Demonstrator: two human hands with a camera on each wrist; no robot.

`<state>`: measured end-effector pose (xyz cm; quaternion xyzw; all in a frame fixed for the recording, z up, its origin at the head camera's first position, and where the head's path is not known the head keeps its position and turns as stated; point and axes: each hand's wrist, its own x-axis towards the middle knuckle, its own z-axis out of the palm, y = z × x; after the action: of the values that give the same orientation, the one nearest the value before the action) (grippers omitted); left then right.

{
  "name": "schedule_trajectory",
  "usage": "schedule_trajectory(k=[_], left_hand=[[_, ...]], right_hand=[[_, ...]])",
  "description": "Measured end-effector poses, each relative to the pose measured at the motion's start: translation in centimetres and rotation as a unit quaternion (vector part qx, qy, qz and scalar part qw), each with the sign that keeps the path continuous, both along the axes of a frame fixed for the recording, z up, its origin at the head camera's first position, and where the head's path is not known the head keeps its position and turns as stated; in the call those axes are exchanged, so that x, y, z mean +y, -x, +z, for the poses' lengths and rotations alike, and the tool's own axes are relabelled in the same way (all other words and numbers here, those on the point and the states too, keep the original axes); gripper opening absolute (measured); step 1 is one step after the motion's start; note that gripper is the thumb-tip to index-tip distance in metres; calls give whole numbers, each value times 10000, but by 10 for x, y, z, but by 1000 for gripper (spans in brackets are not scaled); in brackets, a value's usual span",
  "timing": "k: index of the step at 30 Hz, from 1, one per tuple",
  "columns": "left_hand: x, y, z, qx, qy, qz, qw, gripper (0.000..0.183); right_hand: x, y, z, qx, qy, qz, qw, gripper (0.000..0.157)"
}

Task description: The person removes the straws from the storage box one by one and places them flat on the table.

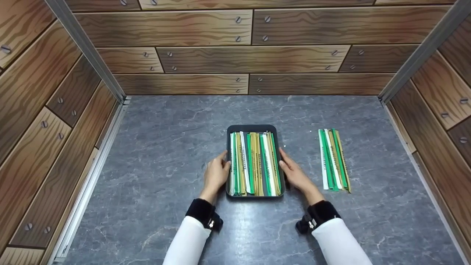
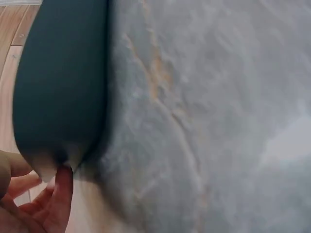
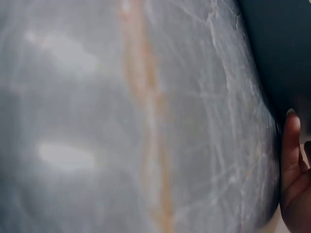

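Observation:
A black rectangular tray (image 1: pixel 255 198) is at the middle of the grey tabletop. Inside lie several long, slim wrapped sticks (image 1: pixel 255 163) in green, white and gold, side by side lengthwise. My left hand (image 1: pixel 216 173) grips the tray's left side, thumb at the rim. On the opposite side my right hand (image 1: pixel 296 176) holds the right wall, thumb near the rim and other fingers along the outside. The left wrist view shows fingers (image 2: pixel 60 199) against the end of the tray's dark wall (image 2: pixel 63 82). In the right wrist view, a fingertip (image 3: pixel 291 124) touches the wall.
Several more green, white and gold wrapped sticks (image 1: pixel 334 160) lie in a loose row on the tabletop (image 1: pixel 162 147), right of the tray. Wood-print panels (image 1: pixel 206 59) wall the back and both sides, with metal rails (image 1: pixel 86 176) along the edges.

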<state>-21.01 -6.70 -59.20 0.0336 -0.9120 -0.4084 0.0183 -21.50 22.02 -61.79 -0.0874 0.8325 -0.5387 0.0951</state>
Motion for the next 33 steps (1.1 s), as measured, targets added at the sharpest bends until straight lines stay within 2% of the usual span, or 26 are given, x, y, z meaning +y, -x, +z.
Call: schedule_trajectory(k=[3,6,9,12,14,17,20,23,27,33], left_hand=[[5,-4,6,319,300,132,9990,44],[12,-9,12,812,666,120,9944,41],[20,-14,16,1270,867,-98,9881,40],[29,-17,18,1506,980,-454,9827,40],[34,-19,20,1462,1083,-710,9807,41],[41,-21,20,1284,1499,-985,9754,39],[47,-22,16,1076,1949,-1142,9682,38],[50,-22,11,793,2169,-1252,9649,35],[51,-23,5,528,2203,-1383,9641,32],[49,-21,4,457,1930,-1489,9687,20]], right_hand=[[-1,0,1,-56,70,-10,10000,55],[-1,0,0,-31,72,-3,10000,54],[-2,-1,0,-12,71,5,10000,54],[-3,-1,0,-16,24,-2,10000,54],[-3,-2,1,-29,-25,4,10000,54],[-3,-1,1,-53,-69,1,10000,54],[-3,-2,1,-77,-117,-13,9999,54],[-2,-2,1,-123,-186,0,9998,54],[-2,-2,0,-106,-302,31,9995,55],[-3,-2,1,-65,-378,7,9993,55]])
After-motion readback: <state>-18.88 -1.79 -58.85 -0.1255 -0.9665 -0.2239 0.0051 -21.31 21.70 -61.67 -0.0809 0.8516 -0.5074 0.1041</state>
